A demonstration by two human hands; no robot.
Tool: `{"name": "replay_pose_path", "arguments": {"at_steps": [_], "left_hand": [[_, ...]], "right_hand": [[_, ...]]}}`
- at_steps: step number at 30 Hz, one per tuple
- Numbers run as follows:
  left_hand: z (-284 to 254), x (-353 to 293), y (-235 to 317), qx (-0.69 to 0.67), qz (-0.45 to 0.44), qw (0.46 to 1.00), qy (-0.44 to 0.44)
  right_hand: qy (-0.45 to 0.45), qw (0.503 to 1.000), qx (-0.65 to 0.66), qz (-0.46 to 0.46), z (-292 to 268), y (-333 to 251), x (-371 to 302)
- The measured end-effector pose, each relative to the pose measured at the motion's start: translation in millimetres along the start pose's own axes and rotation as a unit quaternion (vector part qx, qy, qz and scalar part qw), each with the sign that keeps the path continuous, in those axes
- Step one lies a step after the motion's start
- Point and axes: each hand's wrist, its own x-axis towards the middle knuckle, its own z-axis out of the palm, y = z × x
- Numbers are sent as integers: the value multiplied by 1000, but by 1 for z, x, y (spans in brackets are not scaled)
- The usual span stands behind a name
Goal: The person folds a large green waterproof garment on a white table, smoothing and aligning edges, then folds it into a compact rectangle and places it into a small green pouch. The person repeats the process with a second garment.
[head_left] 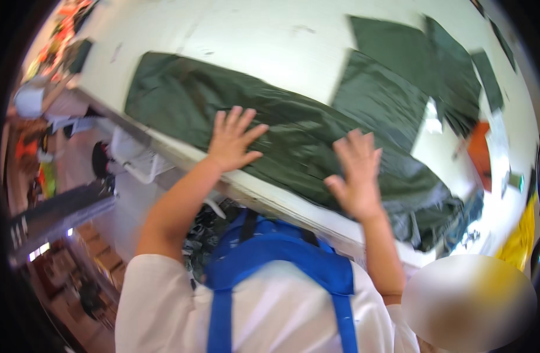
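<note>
A long piece of dark green, slightly shiny fabric [187, 88] lies along the near edge of a white table [246, 35]. My left hand [231, 141] is over its near edge, fingers spread and holding nothing. My right hand [358, 173], also spread, is over the same fabric further right. Whether either palm presses on the cloth or hovers just above it, I cannot tell. Wrinkles run across the fabric between and beyond my hands, and its right end is bunched up near the table's edge.
More dark green fabric pieces [390, 41] lie at the far right. Beside them is an orange item [479, 154], and yellow material [520, 235] hangs past the right end. Another person [37, 100] is at the far left. A white chair-like frame [134, 156] stands below the table's left edge.
</note>
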Motion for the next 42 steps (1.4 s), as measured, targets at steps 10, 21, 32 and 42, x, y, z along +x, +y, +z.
{"name": "replay_pose_path", "arguments": {"at_steps": [10, 21, 32, 42], "left_hand": [[22, -100, -182, 88, -314, 945, 36], [-34, 28, -224, 34, -89, 995, -5], [-26, -76, -417, -216, -422, 879, 43], [-120, -82, -406, -583, -465, 665, -39]], "right_hand": [[-61, 978, -197, -21, 98, -19, 12], [-66, 974, -216, -11, 101, -23, 16], [-44, 985, -168, -11, 95, -28, 27], [6, 992, -17, 128, 144, -106, 28]]}}
